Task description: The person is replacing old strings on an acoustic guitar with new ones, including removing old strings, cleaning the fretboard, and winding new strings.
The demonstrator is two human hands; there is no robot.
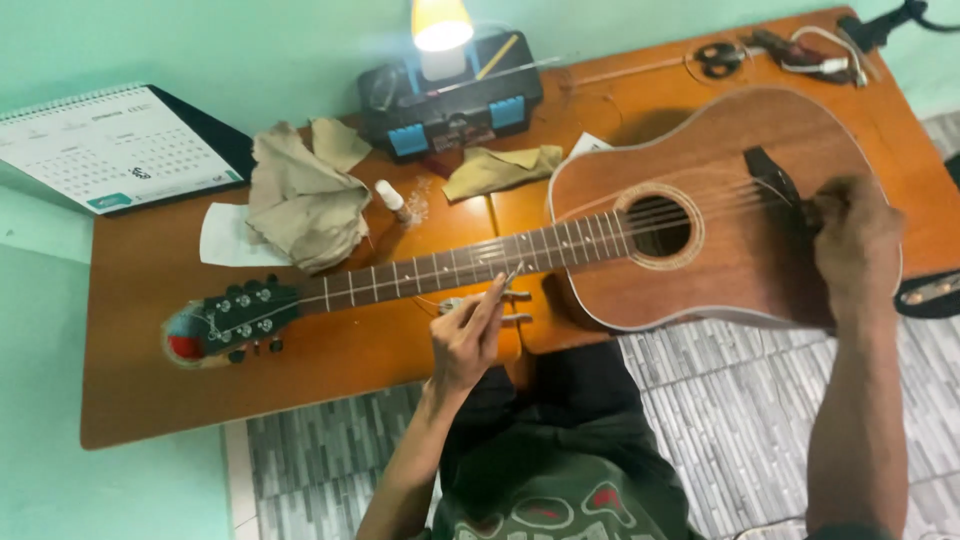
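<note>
Left hand (466, 338) pinching string (512, 274)

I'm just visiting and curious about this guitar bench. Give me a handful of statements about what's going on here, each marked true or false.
1. The acoustic guitar lies flat across the wooden table. True.
2. The right hand rests near the bridge end of the guitar body. True.
3. The left hand is empty. False: its grip holds a thin metal tool beside the neck.
4. A lit lamp stands at the dark toolbox. True.
5. The calendar lies on the guitar body. False: it sits at the table's far left end, apart from the guitar.
6. The scissors lie beside the headstock. False: they lie at the far edge, beyond the body.
</note>
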